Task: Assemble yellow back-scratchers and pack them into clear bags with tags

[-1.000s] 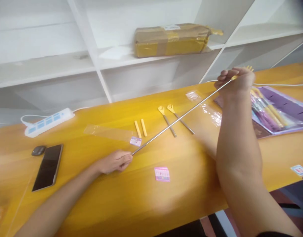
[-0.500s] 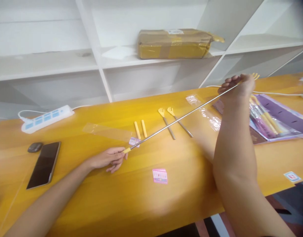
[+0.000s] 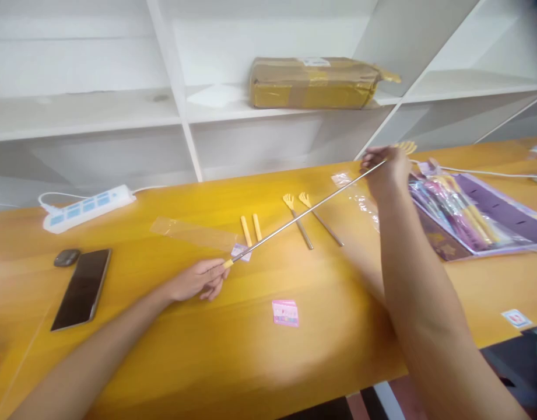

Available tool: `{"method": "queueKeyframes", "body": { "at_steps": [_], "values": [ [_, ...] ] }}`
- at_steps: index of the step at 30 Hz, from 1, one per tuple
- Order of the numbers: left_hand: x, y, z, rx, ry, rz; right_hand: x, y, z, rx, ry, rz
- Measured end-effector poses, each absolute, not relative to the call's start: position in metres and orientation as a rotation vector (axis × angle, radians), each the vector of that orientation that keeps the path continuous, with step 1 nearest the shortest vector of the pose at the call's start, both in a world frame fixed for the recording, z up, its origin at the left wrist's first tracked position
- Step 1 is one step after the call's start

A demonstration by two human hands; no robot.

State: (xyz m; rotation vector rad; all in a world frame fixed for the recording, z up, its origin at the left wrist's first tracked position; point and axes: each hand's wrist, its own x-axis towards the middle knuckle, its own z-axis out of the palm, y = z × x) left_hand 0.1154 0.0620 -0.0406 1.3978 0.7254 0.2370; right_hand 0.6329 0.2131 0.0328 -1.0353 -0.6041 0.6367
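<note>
A telescopic back scratcher [image 3: 303,216] stretches slantwise over the table between my two hands, its metal rod drawn out long. My left hand [image 3: 203,279] is closed round its yellow handle. At the upper right, my right hand [image 3: 388,169] grips the other end, and the yellow claw sticks out beyond the fingers. Beneath the rod lie two short back scratcher rods with yellow claws, one nearer [image 3: 299,224] and one further right [image 3: 323,220]. Two loose yellow handles, a left one [image 3: 246,231] and a right one [image 3: 256,227], rest beside them.
An open purple box [image 3: 491,204] holding wrapped back scratchers is at the right. Pink cards [image 3: 285,313] and a clear plastic sleeve [image 3: 193,232] lie on the table. Left are a phone [image 3: 81,290], a mouse [image 3: 67,257] and a power strip [image 3: 88,209]. A taped parcel [image 3: 314,84] sits on the shelf.
My right hand has come left and slightly down, towards my left hand, and the extended rod between them is shorter. The left hand keeps its hold on the handle.
</note>
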Motion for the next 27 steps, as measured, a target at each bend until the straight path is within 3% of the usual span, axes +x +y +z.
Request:
{"method": "queueKeyframes", "body": {
  "at_steps": [6, 11, 27],
  "values": [
    [0.121, 0.06, -0.048, 1.379, 0.783, 0.341, 0.451, 0.155, -0.016, -0.741, -0.831, 1.006],
    [0.118, 0.059, -0.046, 1.388, 0.788, 0.337, 0.321, 0.076, -0.056, -0.792, -0.945, 1.327],
    [0.125, 0.058, -0.045, 1.466, 0.814, 0.366, 0.346, 0.062, -0.059, -0.9, -0.941, 1.51]
  ]
}}
